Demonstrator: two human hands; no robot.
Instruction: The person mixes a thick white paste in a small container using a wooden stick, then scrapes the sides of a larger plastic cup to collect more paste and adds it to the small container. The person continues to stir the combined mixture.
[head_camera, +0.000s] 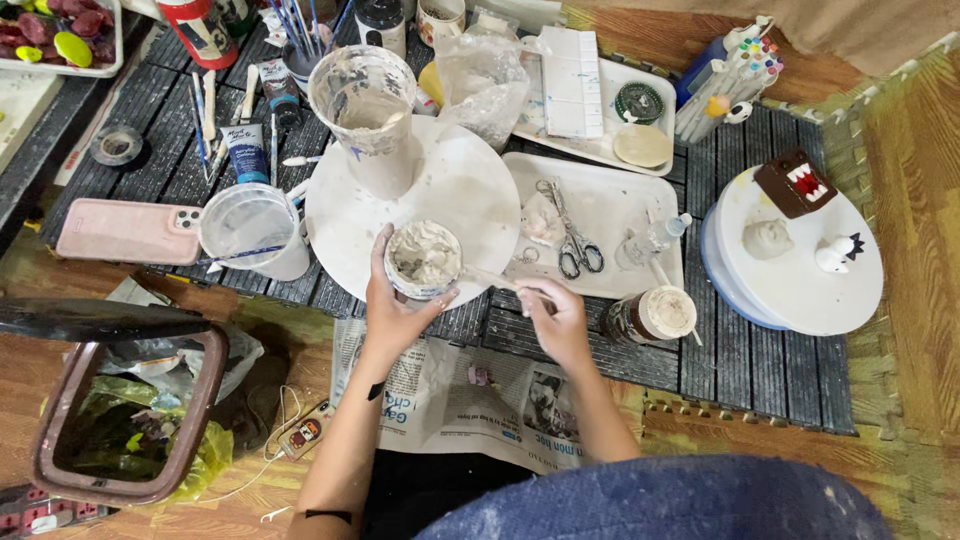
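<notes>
Home craft corner, set up on the floor, not a proper studio. Low dark slatted table (760, 370) on wooden flooring w/ foam mat edging (900, 180). Newspaper (470, 400) spread as drip guard. Clay-smeared turntable (470, 190), paint tubes (245, 150), brushes (300, 25), marker pens (730, 75), scissors (575, 240) on white tray (620, 200). Small clay figures (795, 185) on 2nd round stand. Lined waste bin (125, 410) & pink phone (125, 232) alongside.

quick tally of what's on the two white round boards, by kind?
Grey paste-smeared vase on centre board: 1
Paste tub held by left hand: 1
Small figures on right board: 3 (brown box, grey lump, white spiky)
Total: 5
</notes>
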